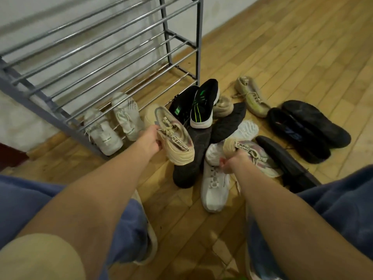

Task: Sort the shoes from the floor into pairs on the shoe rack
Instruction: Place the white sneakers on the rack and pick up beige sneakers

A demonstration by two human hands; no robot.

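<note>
My left hand [151,140] grips a cream and pink knit sneaker [177,138] by its collar, lifted above the pile. My right hand [232,162] holds the matching cream and pink sneaker [260,156] at its heel, low over the pile. A metal shoe rack [96,63] stands at the upper left. Two white sneakers [103,132] [126,116] sit side by side on its bottom bars. The pile on the floor holds two black sneakers with green stripes [201,106], dark grey knit shoes [191,158] and a white sneaker [215,188].
To the right lie a beige sneaker [252,96], another beige one [223,106] partly buried, two black shoes [308,130] and a long black shoe [282,160]. The wooden floor [292,47] stretches behind them. My knees in blue trousers frame the bottom.
</note>
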